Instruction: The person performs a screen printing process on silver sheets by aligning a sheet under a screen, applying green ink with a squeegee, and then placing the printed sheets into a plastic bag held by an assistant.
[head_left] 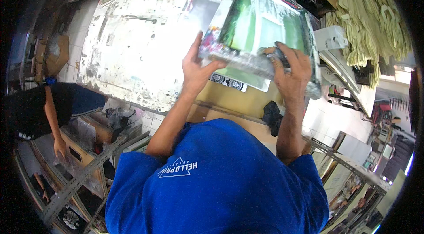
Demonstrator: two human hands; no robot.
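- Frame [254,24]: green-and-white panel, at right of paint-marked table [128,35].
- Left hand [196,66]: thumb and forefinger spread wide at frame's near left corner; whether it grips, cannot tell.
- Right hand [292,68]: fingers curled round dark wad [282,57], at frame's near edge.
- Strip [229,82]: black round emblems, lettering too small to read.
- Shirt [229,185]: blue; white lettering and triangle, upside down.

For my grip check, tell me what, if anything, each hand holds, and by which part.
The left hand holds the frame by its near left corner; the right hand holds a dark wad, its exact part too blurred to tell.
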